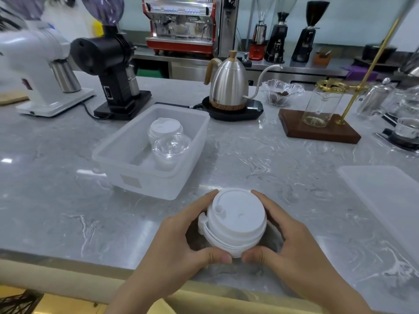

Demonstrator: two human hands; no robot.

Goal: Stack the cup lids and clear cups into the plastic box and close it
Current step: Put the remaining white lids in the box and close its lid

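A stack of white cup lids stands on the marble counter near its front edge. My left hand grips the stack's left side and my right hand grips its right side, thumbs almost meeting at the front. Beyond it, to the left, the translucent plastic box stands open. Inside the box are another stack of white lids and, in front of that, a stack of clear cups. The box's flat translucent lid lies on the counter at the right.
Behind the box stand a black grinder and a white grinder. A steel gooseneck kettle sits on its base. A glass dish and a wooden stand with a glass carafe are at the back right.
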